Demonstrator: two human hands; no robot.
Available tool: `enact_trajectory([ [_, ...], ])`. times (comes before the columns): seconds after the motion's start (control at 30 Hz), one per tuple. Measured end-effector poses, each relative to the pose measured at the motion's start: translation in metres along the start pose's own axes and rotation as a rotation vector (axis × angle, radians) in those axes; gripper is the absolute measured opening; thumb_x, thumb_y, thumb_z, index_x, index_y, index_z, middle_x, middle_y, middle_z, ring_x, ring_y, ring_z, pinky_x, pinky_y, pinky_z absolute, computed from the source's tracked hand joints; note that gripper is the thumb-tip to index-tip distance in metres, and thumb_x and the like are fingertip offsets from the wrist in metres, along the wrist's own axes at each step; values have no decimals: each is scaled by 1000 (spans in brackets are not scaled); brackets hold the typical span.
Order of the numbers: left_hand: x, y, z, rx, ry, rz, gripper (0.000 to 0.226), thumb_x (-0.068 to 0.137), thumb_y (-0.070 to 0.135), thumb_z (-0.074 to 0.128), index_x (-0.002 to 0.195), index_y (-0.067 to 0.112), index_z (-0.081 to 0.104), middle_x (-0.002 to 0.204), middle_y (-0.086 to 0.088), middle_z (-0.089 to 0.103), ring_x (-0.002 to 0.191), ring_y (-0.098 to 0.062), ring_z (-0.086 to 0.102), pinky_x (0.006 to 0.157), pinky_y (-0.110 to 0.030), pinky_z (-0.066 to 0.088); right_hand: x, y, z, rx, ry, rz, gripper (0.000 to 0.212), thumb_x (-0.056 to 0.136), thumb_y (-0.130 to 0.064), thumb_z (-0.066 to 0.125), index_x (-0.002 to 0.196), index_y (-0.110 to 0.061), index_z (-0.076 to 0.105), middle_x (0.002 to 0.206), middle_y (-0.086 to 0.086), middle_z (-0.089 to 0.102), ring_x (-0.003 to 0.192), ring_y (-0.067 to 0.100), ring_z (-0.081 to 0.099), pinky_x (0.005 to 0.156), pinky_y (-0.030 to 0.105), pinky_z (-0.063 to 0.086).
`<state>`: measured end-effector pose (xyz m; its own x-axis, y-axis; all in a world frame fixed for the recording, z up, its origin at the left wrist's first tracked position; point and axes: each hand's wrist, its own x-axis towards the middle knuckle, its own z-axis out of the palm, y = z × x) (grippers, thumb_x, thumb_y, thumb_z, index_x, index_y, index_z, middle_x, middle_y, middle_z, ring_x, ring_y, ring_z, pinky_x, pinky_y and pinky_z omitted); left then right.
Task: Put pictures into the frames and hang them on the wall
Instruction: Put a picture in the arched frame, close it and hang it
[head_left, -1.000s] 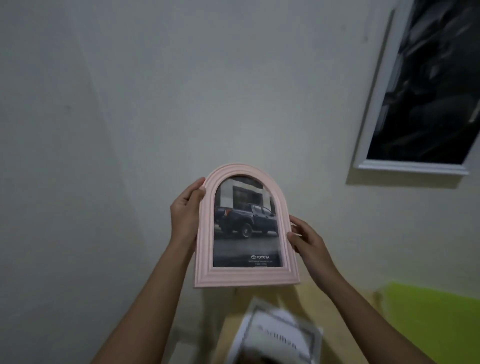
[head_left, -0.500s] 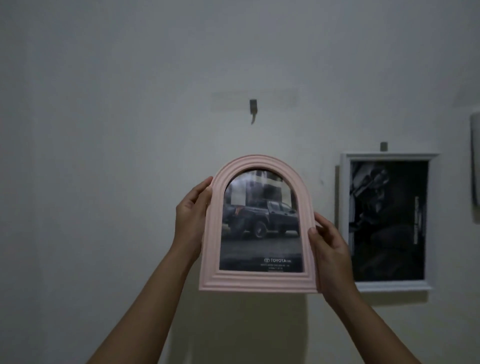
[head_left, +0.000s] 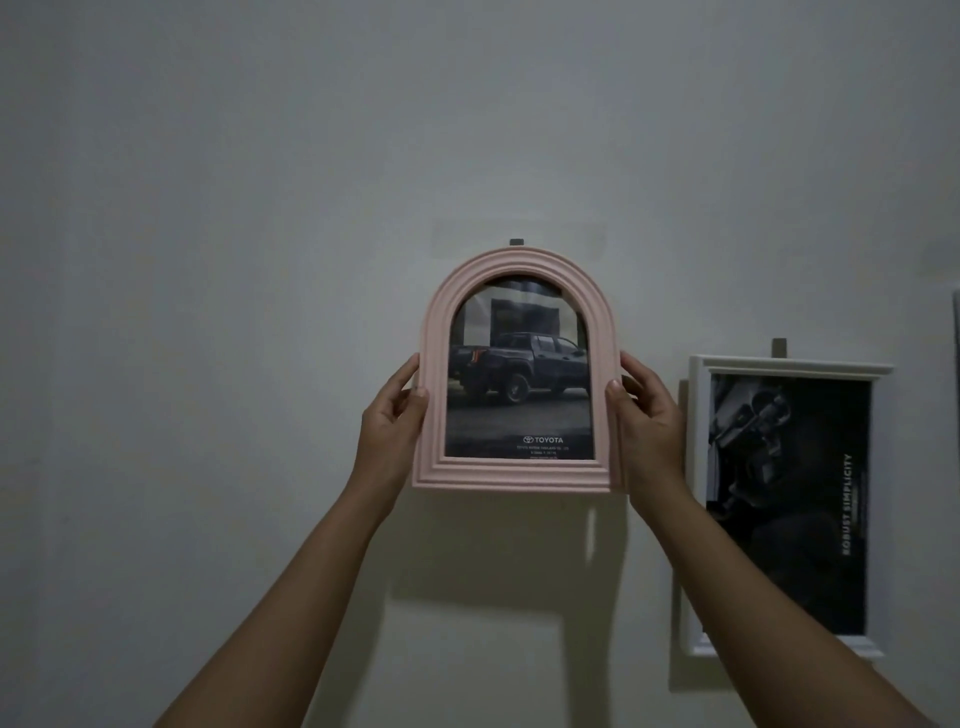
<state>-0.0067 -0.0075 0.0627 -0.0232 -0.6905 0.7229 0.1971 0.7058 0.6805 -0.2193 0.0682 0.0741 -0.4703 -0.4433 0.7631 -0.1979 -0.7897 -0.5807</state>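
Both hands, left (head_left: 390, 423) and right (head_left: 647, 418), grip the pink arched frame (head_left: 518, 475) (truck picture already in) under the wall hook (head_left: 516, 242); seemingly unhooked yet, while the white frame (head_left: 696, 499) already hangs

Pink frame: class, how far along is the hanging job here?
Done: the white frame hangs on the wall; the pink frame holds a truck picture. In hand: left hand and right hand grip its sides, top at the hook. Left, probably: hooking it on, letting go.
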Motion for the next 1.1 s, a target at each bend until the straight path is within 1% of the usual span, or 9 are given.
enact_trajectory([
  [0.07,2,-6,-1,1,-9,-7,39,97,20,46,134,31,46,130,-12,56,114,-27,56,101,-45,44,1,4,0,15,1,3,32,94,-9,48,125,-16,53,102,-3,61,89,10,62,70,19,57],
  [0.13,3,-11,-2,-9,-10,-14,40,96,19,46,134,31,46,133,-10,54,121,-30,52,102,-52,42,1,7,-1,30,4,6,33,94,-9,48,125,-16,53,101,-4,62,85,4,63,69,18,56],
  [0.37,0,-19,-1,-12,-22,-9,40,97,18,46,135,30,45,133,-19,52,120,-36,50,100,-48,45,2,17,-4,7,17,42,32,93,-9,50,123,-18,56,112,4,61,99,19,60,79,29,58],
  [0.5,2,-20,1,27,-12,22,40,97,18,46,135,29,44,135,-11,53,119,-30,52,100,-48,45,2,22,-4,-49,-2,52,33,93,-11,51,123,-23,56,108,-1,61,99,16,60,84,33,55],
  [0.6,3,-24,3,112,58,56,41,97,18,46,137,24,43,129,0,51,112,-16,54,100,-36,47,1,29,-3,-151,-15,19,38,93,-13,52,130,-23,51,115,2,59,102,13,58,88,31,53],
  [0.7,4,-28,6,243,122,103,42,96,18,47,137,24,43,114,-3,44,96,-11,54,82,-11,45,0,32,-2,-267,-14,-33,43,93,-13,51,136,-22,46,118,3,53,99,5,55,95,27,48],
  [0.77,3,-29,9,301,133,132,45,95,17,49,139,21,41,112,-4,41,95,-12,53,77,-4,38,-2,32,-3,-310,-24,-61,45,93,-12,51,137,-19,43,113,0,49,101,7,54,96,26,46],
  [0.93,-2,-32,16,336,147,133,50,90,9,56,138,16,42,114,-4,40,103,-12,51,97,-21,43,-4,32,-6,-379,-14,-82,50,90,-6,55,138,-14,41,117,0,44,105,9,52,100,26,44],
  [1.1,-7,-29,19,317,152,137,50,89,5,56,136,14,44,113,-4,41,102,-14,53,96,-22,43,-3,30,-9,-432,-41,-63,55,87,-2,57,138,-14,41,118,2,42,101,9,52,96,19,43],
])
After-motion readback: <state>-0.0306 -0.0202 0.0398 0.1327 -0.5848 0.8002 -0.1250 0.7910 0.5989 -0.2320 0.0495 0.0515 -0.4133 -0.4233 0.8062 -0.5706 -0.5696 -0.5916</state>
